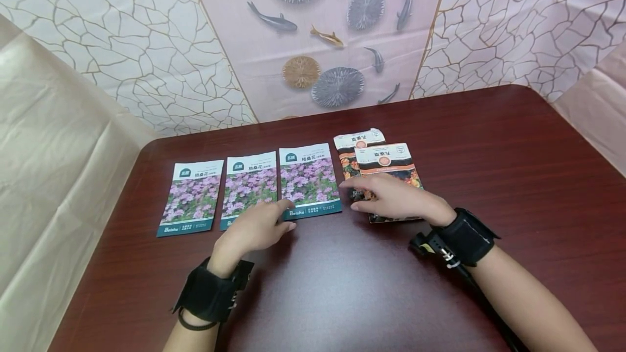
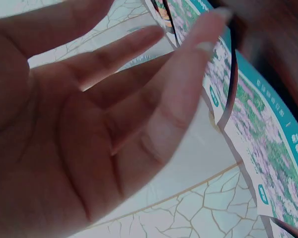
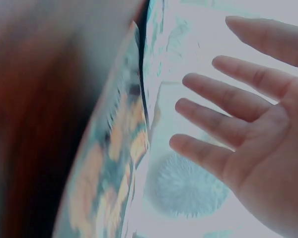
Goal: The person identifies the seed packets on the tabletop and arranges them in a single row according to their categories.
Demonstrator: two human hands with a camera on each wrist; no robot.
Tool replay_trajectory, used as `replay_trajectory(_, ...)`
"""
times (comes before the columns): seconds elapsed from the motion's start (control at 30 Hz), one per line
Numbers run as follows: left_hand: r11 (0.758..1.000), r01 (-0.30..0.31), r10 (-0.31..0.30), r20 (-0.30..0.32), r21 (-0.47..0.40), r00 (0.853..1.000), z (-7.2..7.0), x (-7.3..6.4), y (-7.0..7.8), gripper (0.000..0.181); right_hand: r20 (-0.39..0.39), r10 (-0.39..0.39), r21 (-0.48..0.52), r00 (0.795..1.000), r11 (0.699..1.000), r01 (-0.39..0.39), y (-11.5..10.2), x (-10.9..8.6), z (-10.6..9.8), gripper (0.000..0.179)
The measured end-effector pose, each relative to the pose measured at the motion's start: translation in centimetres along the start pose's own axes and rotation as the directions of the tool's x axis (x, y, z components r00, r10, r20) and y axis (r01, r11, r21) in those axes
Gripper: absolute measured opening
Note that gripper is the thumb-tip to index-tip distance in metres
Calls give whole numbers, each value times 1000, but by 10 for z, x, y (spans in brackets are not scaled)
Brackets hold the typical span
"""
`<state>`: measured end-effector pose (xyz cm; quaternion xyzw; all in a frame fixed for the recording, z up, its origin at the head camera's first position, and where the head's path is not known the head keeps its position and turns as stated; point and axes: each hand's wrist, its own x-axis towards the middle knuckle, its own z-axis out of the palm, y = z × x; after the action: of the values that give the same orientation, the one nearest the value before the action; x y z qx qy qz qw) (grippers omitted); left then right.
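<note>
Three seed packets with purple flowers lie side by side in the head view: a left one (image 1: 191, 199), a middle one (image 1: 249, 186) and a right one (image 1: 311, 181). My left hand (image 1: 254, 228) is over the lower edges of the middle and right packets, fingers extended and grasping nothing; whether a fingertip touches the right packet, I cannot tell. Two overlapping seed packets with orange flowers, a front one (image 1: 386, 157) and a back one (image 1: 348, 151), lie farther right, lettering upside down. Over their lower part is my right hand (image 1: 398, 197), fingers spread in the right wrist view and holding nothing.
The packets lie on a dark red-brown table (image 1: 513, 178). Behind it hangs a patterned cloth (image 1: 313, 42) with fish and round shapes. Both wrists wear black straps, and a cable (image 1: 489, 303) runs along the right forearm.
</note>
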<state>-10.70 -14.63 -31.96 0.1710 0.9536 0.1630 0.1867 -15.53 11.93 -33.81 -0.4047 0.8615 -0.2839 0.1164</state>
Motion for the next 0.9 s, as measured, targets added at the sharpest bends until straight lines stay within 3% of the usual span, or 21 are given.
replay_trajectory(0.13,997,-71,71,-43,5,997,3,3,3,42,-12,42,26,999,999,-41,6,-3,-7,43)
replay_trajectory(0.3,980,-196,197,-28,39,980,10,5,6,44,7,61,20,998,998,-61,9,-3,-10,42)
replay_trajectory(0.4,967,-242,244,-19,81,970,13,5,8,44,8,55,2,998,998,-55,9,-3,-10,42)
replay_trajectory(0.9,927,-290,309,-49,237,950,28,11,20,48,84,73,12,994,997,-74,11,-4,-12,42)
